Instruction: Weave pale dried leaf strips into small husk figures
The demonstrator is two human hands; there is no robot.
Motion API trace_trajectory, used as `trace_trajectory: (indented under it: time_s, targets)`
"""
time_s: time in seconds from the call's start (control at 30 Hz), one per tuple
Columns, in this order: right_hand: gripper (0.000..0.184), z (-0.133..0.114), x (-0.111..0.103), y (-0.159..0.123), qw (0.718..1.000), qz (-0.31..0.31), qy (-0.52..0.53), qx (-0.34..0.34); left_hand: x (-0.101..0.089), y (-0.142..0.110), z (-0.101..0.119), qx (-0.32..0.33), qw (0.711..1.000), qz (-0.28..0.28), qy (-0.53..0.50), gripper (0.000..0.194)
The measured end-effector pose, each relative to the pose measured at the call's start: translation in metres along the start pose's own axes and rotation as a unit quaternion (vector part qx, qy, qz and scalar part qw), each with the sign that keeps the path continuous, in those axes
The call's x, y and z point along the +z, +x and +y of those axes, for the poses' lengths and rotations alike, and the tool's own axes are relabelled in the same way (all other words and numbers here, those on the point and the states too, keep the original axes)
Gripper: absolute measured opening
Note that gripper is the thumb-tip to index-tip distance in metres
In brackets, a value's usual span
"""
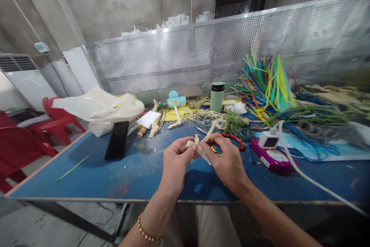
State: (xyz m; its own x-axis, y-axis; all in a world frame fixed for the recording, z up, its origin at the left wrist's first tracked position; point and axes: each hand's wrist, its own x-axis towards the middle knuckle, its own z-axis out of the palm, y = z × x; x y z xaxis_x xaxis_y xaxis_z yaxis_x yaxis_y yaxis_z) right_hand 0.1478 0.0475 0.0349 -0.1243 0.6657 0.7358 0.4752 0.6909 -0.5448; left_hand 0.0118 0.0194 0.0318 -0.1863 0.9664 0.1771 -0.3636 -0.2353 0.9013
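Both hands meet above the front middle of the blue table, pinching a pale, flat strip of dried plant leaf or husk (208, 132) that is folded across itself. My left hand (177, 158) grips its left end between thumb and fingers. My right hand (227, 158) pinches the crossing from the right, with one end of the strip sticking up and another pointing down between the hands. Just behind my right hand lie scissors with red handles (238, 143), partly hidden by it. Something yellow shows beneath the right fingers.
A black phone (116, 141) and a pale plastic bag (101, 110) lie left. Braided husk pieces (156, 121), a green tumbler (217, 98) and colourful strips (271, 85) stand behind. At right, a purple power strip (273, 157) holds a white charger (268, 139) with a trailing cable.
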Motion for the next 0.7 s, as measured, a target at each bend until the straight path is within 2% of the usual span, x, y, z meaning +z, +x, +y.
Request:
trace_trajectory:
  time_s: [0.07,0.17,0.33,0.43,0.6,0.7]
  targets:
    - [0.012,-0.003,-0.005,-0.001,0.997,0.010,0.002,-0.070,-0.001,0.001,-0.001,-0.001,1.000,0.018,-0.007,0.033]
    - [0.009,-0.008,-0.011,-0.007,0.987,-0.020,0.004,-0.161,-0.001,0.003,-0.003,-0.008,0.999,0.032,-0.024,0.037]
    - [0.019,-0.011,-0.014,-0.020,0.962,-0.083,-0.061,-0.253,-0.001,0.004,-0.001,-0.007,0.997,0.056,-0.054,0.041]
    - [0.020,-0.011,-0.015,-0.022,0.961,-0.102,-0.085,-0.242,-0.002,0.005,0.003,-0.008,0.995,0.068,-0.067,0.042]
    - [0.012,-0.011,-0.008,-0.022,0.974,-0.036,-0.139,-0.174,-0.002,0.007,0.003,-0.005,0.994,0.080,-0.081,0.045]
    - [0.019,-0.010,0.001,-0.023,0.967,-0.029,-0.198,-0.157,0.000,0.007,0.001,-0.009,0.994,0.075,-0.081,0.044]
